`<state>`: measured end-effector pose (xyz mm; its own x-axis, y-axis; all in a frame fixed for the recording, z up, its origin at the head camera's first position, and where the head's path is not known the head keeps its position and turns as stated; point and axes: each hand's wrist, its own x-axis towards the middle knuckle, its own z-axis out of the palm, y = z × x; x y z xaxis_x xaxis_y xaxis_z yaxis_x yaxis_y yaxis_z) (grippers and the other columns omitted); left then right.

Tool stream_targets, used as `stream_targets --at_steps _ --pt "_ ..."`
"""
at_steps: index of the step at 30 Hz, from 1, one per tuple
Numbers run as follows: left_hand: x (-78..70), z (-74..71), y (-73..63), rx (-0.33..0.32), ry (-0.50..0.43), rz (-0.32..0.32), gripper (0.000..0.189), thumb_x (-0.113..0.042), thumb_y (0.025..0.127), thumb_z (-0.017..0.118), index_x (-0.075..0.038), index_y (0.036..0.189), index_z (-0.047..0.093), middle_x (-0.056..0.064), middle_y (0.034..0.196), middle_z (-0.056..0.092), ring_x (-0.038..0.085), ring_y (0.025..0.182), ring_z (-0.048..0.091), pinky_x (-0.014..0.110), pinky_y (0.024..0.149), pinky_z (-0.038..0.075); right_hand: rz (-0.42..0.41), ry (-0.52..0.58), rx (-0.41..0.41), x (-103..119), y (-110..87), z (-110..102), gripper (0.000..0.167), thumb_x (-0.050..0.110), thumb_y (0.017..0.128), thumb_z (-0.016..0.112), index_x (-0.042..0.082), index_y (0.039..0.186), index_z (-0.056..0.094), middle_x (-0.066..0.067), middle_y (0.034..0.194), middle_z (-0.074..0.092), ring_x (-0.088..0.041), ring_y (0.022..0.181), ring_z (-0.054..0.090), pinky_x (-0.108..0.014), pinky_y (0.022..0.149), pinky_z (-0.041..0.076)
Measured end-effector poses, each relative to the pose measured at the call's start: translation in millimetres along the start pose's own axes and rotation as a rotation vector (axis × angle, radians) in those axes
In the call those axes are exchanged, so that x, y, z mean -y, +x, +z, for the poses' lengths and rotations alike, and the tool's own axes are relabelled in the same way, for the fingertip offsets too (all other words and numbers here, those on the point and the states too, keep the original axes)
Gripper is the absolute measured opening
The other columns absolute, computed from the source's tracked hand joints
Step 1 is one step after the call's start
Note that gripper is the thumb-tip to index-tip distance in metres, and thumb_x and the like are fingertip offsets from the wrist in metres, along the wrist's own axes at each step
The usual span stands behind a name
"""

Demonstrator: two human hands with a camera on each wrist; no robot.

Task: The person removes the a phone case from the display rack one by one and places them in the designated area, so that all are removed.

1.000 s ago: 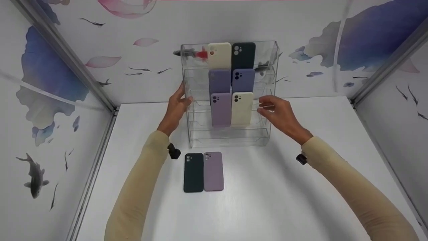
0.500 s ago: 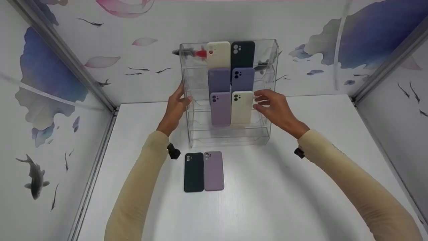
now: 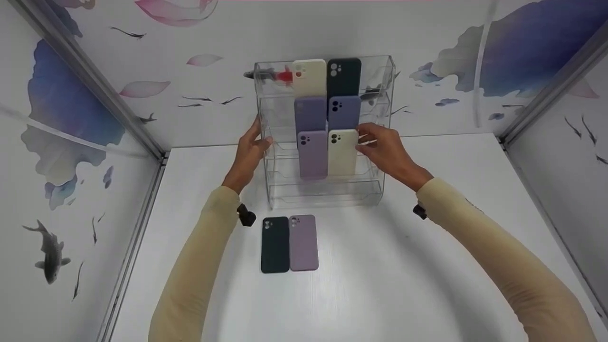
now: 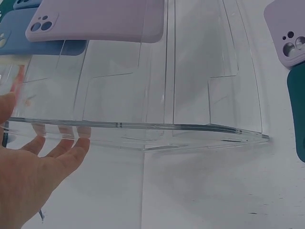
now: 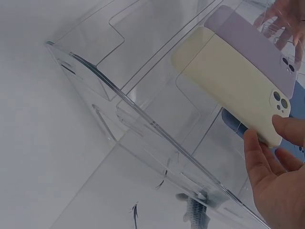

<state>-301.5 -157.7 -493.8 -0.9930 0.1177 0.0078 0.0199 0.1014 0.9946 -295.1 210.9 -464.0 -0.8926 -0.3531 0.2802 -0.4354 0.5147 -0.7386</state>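
A clear acrylic display rack (image 3: pixel 327 190) with stepped shelves stands upright at the back of the table. My left hand (image 3: pixel 251 151) grips its left side panel, thumb in front and fingers behind. On a lower shelf, my right hand (image 3: pixel 382 148) pinches the upper right edge of a cream phone case (image 3: pixel 342 159); in the right wrist view the thumb lies near the camera cutouts of this cream case (image 5: pixel 233 81), with fingers at its edge and back. Beside it leans a lilac phone case (image 3: pixel 312 159). Two blue-violet cases (image 3: pixel 344 111) stand one tier higher.
On the top tier are another cream case (image 3: pixel 309 80) and a dark green case (image 3: pixel 344 78). A second dark green case (image 3: pixel 275 244) and a mauve case (image 3: pixel 304 242) lie side by side on the white table (image 3: pixel 403 285) in front. Printed wall panels (image 3: pixel 213 33) enclose it.
My right hand has moved left from beside the rack's shelf to the cream case and now pinches its edge. My left hand has kept its grip on the rack.
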Motion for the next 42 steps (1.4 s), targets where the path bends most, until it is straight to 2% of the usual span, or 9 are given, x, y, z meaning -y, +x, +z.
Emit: stream_targets --at_steps 9,14,21,24,31,36,42 --pt "1.5 0.5 -0.2 0.008 -0.003 0.026 0.074 -0.022 0.115 0.056 -0.034 0.178 0.019 0.004 0.182 0.025 0.033 0.158 0.044 0.06 0.128 0.034 -0.009 -0.036 -0.032 -0.9 2.6 -0.8 0.024 -0.006 0.104 0.072 -0.003 0.127 0.072 -0.02 0.12 0.076 -0.034 0.107 0.076 -0.053 0.096 0.063" --pt "3.1 0.4 0.4 0.0 -0.005 0.04 0.074 -0.021 0.115 0.056 -0.034 0.178 0.02 0.003 0.182 0.027 0.034 0.157 0.045 0.059 0.128 0.035 -0.018 -0.034 -0.059 -1.2 4.1 -0.1 0.019 -0.005 0.103 0.075 -0.004 0.121 0.072 -0.02 0.111 0.077 -0.033 0.1 0.076 -0.049 0.091 0.063" --pt "3.9 -0.5 1.0 -0.004 -0.011 0.045 0.074 -0.019 0.114 0.057 -0.036 0.177 0.021 0.004 0.182 0.027 0.039 0.158 0.044 0.061 0.127 0.035 -0.025 0.02 -0.077 1.5 -1.0 -1.0 0.019 -0.004 0.103 0.075 -0.001 0.121 0.073 -0.014 0.111 0.078 -0.024 0.1 0.075 -0.021 0.083 0.06" --pt "3.2 -0.6 0.5 0.0 -0.007 0.049 0.074 -0.02 0.114 0.056 -0.034 0.177 0.021 0.003 0.182 0.026 0.038 0.158 0.043 0.06 0.127 0.036 -0.039 0.077 -0.103 4.2 -4.1 -4.1 0.02 -0.004 0.102 0.076 0.0 0.122 0.074 -0.014 0.112 0.077 -0.024 0.101 0.074 -0.016 0.083 0.059" --pt "2.4 -1.3 0.0 0.009 -0.028 0.043 0.073 -0.019 0.115 0.057 -0.032 0.178 0.021 0.003 0.182 0.026 0.038 0.159 0.042 0.057 0.128 0.036 -0.031 0.187 -0.137 13.0 -12.0 -11.8 0.022 -0.003 0.102 0.076 -0.001 0.124 0.074 -0.014 0.116 0.075 -0.024 0.104 0.075 -0.02 0.086 0.062" --pt "3.1 -2.0 0.7 0.018 -0.032 0.042 0.074 -0.021 0.116 0.056 -0.029 0.178 0.017 0.005 0.183 0.023 0.036 0.16 0.041 0.058 0.128 0.035 -0.03 0.247 -0.117 16.7 -21.0 -12.9 0.021 -0.002 0.103 0.076 -0.001 0.123 0.074 -0.014 0.116 0.074 -0.024 0.103 0.076 -0.026 0.085 0.064" --pt "2.1 -2.3 1.0 0.019 -0.033 0.017 0.076 -0.021 0.116 0.057 -0.026 0.179 0.014 0.008 0.184 0.019 0.03 0.154 0.047 0.058 0.128 0.034 -0.009 0.312 -0.067 15.3 -34.6 -8.5 0.02 -0.003 0.103 0.076 -0.003 0.123 0.073 -0.017 0.113 0.074 -0.025 0.101 0.077 -0.031 0.083 0.066"
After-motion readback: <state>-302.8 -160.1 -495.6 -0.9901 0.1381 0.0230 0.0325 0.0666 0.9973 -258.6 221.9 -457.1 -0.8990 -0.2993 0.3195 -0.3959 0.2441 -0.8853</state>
